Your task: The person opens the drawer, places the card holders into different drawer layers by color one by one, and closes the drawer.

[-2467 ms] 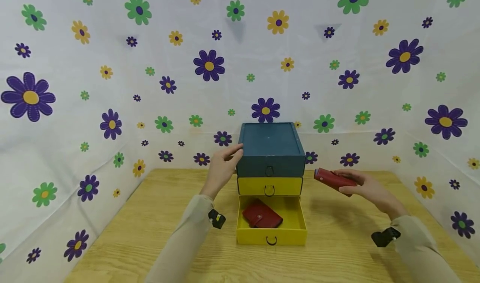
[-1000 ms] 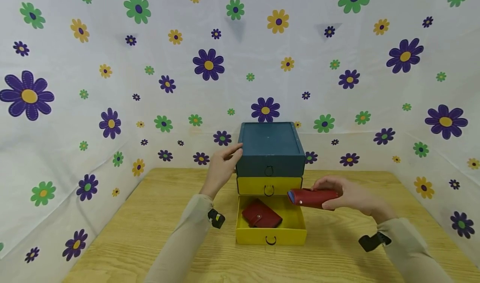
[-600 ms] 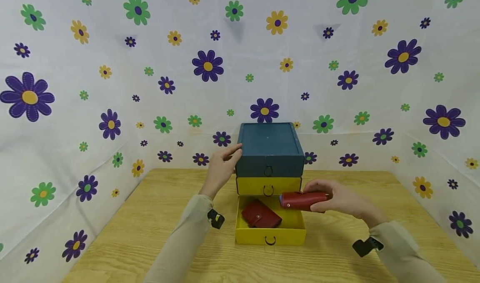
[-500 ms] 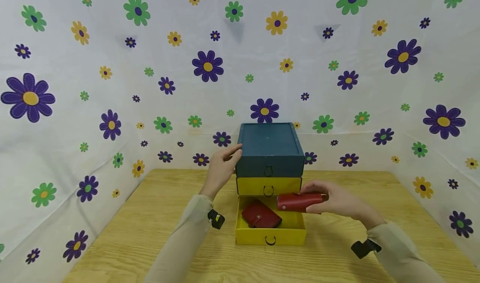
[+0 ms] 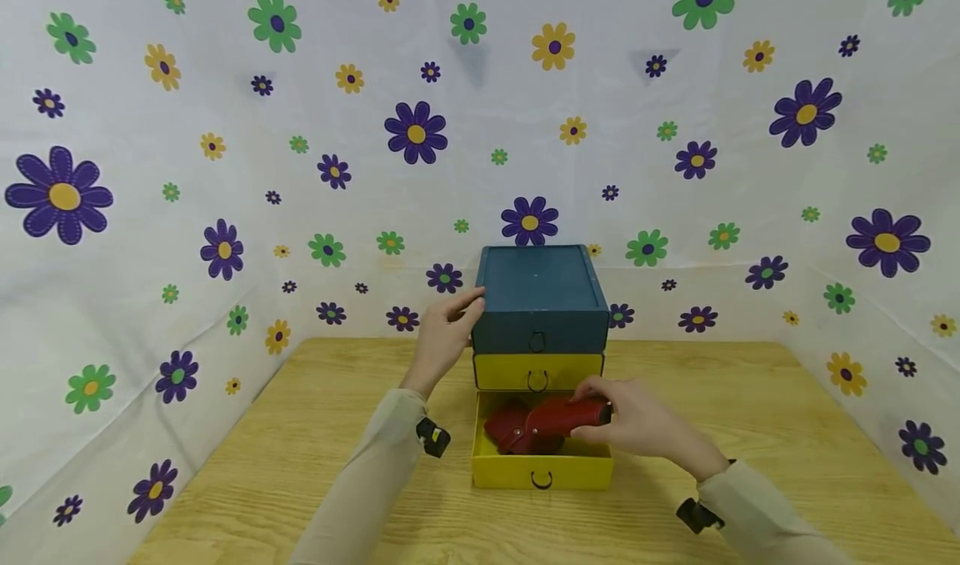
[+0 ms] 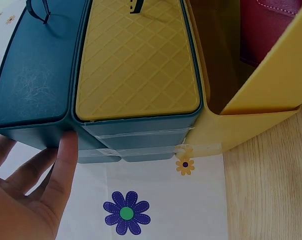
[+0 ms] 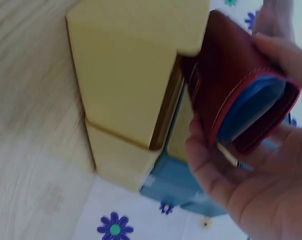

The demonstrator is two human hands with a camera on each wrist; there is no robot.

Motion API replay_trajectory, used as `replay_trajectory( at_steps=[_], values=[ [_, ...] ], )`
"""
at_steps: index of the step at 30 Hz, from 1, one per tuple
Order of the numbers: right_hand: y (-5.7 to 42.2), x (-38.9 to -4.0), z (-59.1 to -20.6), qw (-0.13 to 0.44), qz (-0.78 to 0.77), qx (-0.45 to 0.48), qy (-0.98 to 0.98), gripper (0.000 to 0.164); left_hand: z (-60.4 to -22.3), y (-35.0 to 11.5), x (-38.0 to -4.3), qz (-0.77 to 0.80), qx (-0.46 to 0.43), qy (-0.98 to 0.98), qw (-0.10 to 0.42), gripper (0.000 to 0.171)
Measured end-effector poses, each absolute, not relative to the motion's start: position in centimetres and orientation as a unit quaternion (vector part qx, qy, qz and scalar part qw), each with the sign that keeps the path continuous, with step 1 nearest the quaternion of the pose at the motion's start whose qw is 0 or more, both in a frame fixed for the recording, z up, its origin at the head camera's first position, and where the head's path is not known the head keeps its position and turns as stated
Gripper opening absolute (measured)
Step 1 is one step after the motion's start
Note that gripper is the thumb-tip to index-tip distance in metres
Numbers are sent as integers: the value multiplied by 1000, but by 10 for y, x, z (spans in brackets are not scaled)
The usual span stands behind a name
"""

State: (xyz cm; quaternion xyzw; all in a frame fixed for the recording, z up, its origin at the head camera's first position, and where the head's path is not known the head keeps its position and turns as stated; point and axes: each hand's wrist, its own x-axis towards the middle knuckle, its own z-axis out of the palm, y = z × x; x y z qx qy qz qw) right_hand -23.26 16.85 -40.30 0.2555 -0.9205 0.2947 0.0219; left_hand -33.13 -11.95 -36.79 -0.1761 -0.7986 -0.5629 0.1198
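Observation:
My right hand (image 5: 637, 422) grips a red leather card wallet (image 5: 564, 416) between thumb and fingers, low over the pulled-out bottom drawer (image 5: 542, 472). In the right wrist view, blue sleeves show inside the open end of this wallet (image 7: 231, 55). A second red wallet (image 5: 504, 425) with a snap strap lies in the drawer, partly covered by the held one. My left hand (image 5: 441, 336) rests its fingertips against the left side of the small drawer cabinet (image 5: 543, 282). Its fingers (image 6: 65, 165) are spread and fairly straight in the left wrist view.
The cabinet has a blue top drawer (image 5: 510, 332) and a yellow middle drawer (image 5: 495, 372), both pushed in, with black loop pulls. It stands on a wood-grain table (image 5: 300, 465). A white flowered cloth (image 5: 360, 215) hangs behind and at both sides.
My right hand has carried the card wallet leftward and down from the cabinet's right side to over the bottom drawer, overlapping the other wallet. My left hand has stayed at the cabinet.

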Motion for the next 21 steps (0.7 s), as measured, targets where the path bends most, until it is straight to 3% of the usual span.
replay_trajectory(
  at_steps=[8,21],
  values=[
    [139,-228,-410,78,225,197,-951,38,-367,-121,-329,-560,-175,-800,122,39],
    [115,-220,-415,100,198,162,-962,36,-368,-123,-327,-562,-187,-796,126,38]
  ],
)
